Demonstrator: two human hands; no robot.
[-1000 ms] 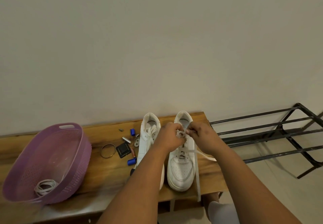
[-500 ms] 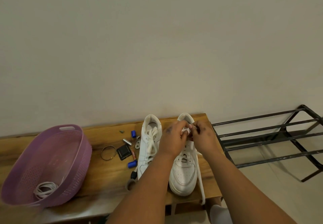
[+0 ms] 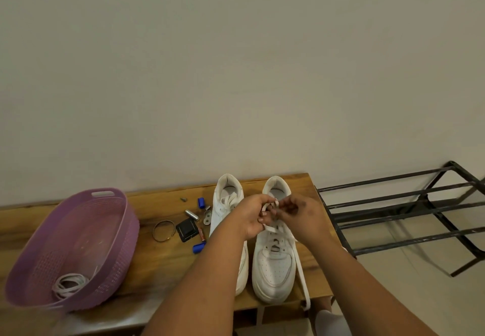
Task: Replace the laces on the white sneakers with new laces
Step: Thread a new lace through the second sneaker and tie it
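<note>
Two white sneakers stand side by side on the wooden bench, toes toward me. Over the tongue of the right sneaker, my left hand and my right hand meet and both pinch its white lace. A small loop of that lace shows between my fingers. One long end trails down the shoe's right side and hangs over the bench's front edge. The left sneaker is laced, and my left forearm covers its toe.
A purple plastic basket at the left holds a coiled white lace. Small items lie between basket and shoes: a metal ring, a black square piece, blue caps and batteries. A black metal rack stands at the right.
Both hands have shifted a little over the right sneaker's top eyelets and now hold a small loop of lace between them. The camera has tilted slightly.
</note>
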